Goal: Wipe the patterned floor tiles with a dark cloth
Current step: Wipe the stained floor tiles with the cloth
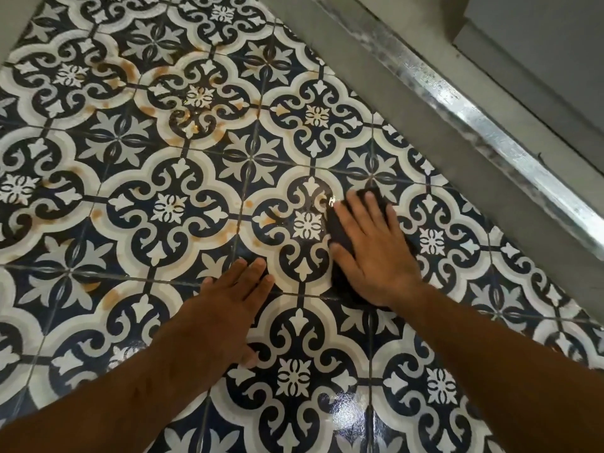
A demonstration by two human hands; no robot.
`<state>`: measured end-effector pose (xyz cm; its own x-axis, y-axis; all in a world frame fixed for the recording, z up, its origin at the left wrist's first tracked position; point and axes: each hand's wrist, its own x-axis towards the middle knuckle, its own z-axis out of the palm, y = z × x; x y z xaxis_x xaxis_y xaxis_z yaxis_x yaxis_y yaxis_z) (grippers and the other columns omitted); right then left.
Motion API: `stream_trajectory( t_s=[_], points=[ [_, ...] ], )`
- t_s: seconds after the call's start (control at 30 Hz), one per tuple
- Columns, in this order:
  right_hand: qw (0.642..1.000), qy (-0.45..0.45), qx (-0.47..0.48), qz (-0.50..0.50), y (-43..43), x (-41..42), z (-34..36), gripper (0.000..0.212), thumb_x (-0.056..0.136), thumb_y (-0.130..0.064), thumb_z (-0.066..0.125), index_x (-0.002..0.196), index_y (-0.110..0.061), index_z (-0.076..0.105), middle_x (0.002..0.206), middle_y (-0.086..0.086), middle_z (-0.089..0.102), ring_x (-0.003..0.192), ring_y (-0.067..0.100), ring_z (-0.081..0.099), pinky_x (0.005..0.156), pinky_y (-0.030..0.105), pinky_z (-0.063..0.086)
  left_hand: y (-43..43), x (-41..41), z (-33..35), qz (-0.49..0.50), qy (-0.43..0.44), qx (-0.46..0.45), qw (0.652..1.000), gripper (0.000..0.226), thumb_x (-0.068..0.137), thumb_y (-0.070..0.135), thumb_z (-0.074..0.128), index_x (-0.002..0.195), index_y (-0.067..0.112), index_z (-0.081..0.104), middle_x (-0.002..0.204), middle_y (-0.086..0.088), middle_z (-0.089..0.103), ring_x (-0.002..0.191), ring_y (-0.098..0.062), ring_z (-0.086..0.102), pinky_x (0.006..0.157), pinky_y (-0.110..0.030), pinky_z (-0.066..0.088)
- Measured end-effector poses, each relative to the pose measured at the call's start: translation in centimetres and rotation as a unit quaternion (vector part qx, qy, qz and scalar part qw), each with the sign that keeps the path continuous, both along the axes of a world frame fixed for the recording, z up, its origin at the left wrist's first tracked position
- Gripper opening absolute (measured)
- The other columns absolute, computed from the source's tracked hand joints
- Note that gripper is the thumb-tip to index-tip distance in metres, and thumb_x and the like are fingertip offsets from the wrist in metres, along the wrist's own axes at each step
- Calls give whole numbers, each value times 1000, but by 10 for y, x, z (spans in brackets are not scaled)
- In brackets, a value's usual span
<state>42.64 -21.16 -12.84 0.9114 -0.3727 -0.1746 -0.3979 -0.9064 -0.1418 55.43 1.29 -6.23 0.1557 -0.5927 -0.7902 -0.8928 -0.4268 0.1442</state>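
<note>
R hand (372,253) presses dark cloth (340,234) — L hand (225,308) (flat) on tiles (130,191).

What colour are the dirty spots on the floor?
Rusty orange-brown spots on the white parts of the patterned tiles, seen best in the head view.
</note>
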Motion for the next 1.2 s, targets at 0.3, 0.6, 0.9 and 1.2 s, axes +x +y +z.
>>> stream_trajectory(
  t_s=[0.3, 0.6, 0.9, 1.2],
  points=[
    [988, 4, 1, -153, -6, 40, 3, 71, 96, -63, 8, 155, -26, -2, 165, 3, -4, 149, 26, -13, 117, 49, -10, 2, -1, -6, 16, 2, -19, 1000, 110, 86, 55, 62, 149, 26, -23, 154, 4, -36, 143, -20, -29, 118, -45, -1],
    [999, 12, 27, 37, 33, -15, 5, 65, 98, -63, 16, 153, -36, -5, 164, -3, -5, 150, 19, -14, 120, 54, 1, 7, 0, -5, 11, 0, -44, 999, 108, 86, 56, 61, 150, 25, -21, 155, 4, -35, 143, -19, -29, 119, -45, -1],
    [990, -36, 35, -132, 63, 41, 4, 68, 97, -60, 12, 156, -27, 2, 165, 3, -2, 150, 25, -10, 119, 52, -5, 10, 1, -10, 14, -4, -51, 999, 111, 84, 58, 62, 148, 26, -23, 146, 8, -40, 141, -16, -31, 119, -46, 0],
    [983, -37, 171, -62, 117, -40, 20, 67, 96, -66, 15, 153, -35, -3, 163, -12, -6, 147, 9, -19, 121, 49, -3, 11, 3, -10, -8, -8, -48, 999, 108, 85, 62, 57, 148, 24, -22, 144, 9, -41, 142, -17, -29, 121, -45, 4]
  ],
)
